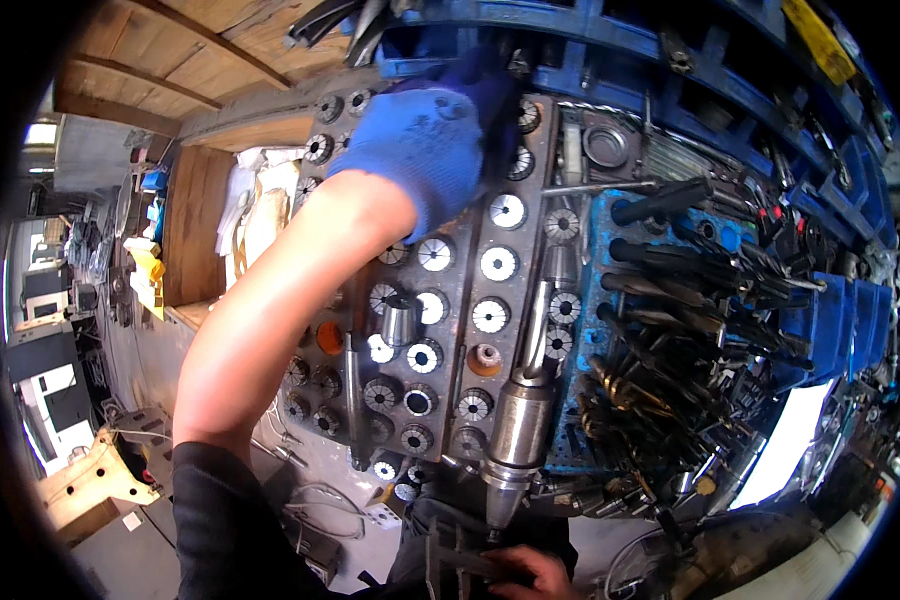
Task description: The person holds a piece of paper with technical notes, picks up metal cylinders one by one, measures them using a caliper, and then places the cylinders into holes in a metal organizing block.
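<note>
My left hand (pixel 420 140), in a blue knitted glove, is stretched across a metal rack (pixel 460 300) of round slotted collets toward the blue bins (pixel 410 55) at the far edge. Its fingers are in shadow and I cannot make out their grip. At the bottom edge shows my bare right hand (pixel 535 572), with fingers curled against a dark object (pixel 460 560) whose kind is unclear. Just beyond it, a steel tool holder (pixel 520 420) with a long shank in its far end lies at the rack's near right. A loose tapered steel sleeve (pixel 399 322) stands among the collets (pixel 498 263).
Many dark drill bits (pixel 660 270) stick out of a blue block (pixel 600 215) on the right. Blue bins (pixel 830 320) run along the back and far right. A slim metal rod (pixel 354 400) lies across the rack's left part. A wooden box (pixel 195 225) stands to the left.
</note>
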